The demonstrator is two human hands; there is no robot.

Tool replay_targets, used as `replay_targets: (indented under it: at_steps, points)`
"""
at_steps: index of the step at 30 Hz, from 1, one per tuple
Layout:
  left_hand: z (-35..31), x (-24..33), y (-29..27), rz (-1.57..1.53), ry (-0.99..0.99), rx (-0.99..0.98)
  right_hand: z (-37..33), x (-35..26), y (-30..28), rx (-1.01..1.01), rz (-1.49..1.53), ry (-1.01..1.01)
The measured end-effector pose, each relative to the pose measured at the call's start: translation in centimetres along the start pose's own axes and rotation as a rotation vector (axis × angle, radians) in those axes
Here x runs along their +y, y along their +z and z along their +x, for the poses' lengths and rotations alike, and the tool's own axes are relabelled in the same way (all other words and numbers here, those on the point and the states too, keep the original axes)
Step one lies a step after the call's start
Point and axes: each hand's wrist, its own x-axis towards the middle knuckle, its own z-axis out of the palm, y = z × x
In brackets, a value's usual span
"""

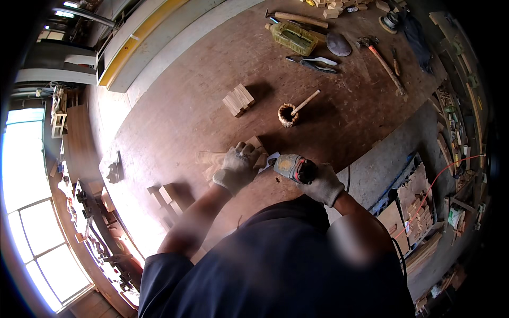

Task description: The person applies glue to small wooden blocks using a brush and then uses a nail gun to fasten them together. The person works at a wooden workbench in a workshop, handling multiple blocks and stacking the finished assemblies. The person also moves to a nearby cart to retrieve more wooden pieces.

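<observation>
My left hand (239, 165), in a pale work glove, is closed over a wooden block (256, 142) near the front edge of the table. Its fingers cover much of the block. Light wooden pieces (210, 158) show beside that hand, partly hidden under it. My right hand (322, 184), also gloved, grips a grey corded power tool (289, 166). The tool's narrow front end points left, close to the block; whether it touches cannot be made out. Beyond my hands stand a small stack of wooden blocks (238, 100) and a crusted pot (286, 115) with a stick (306, 102) leaning in it.
Pliers (314, 64), a yellowish plastic bottle (292, 38), a hammer (383, 63) and a dark rounded object (338, 44) lie farther back. More wooden pieces (172, 197) stand at the left. Right of the table, a box (416, 196) holds wood pieces, and an orange cable (433, 183) crosses it.
</observation>
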Motion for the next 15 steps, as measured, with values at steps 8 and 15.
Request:
replay_targets:
  at_steps: [8, 15]
  points:
    - [0.09, -0.21, 0.55, 0.022, -0.003, -0.014, 0.20, -0.61, -0.02, -0.016, 0.030, 0.024]
    - [0.22, -0.09, 0.39, -0.004, -0.007, -0.009, 0.18, -0.08, 0.45, -0.005, 0.006, 0.010]
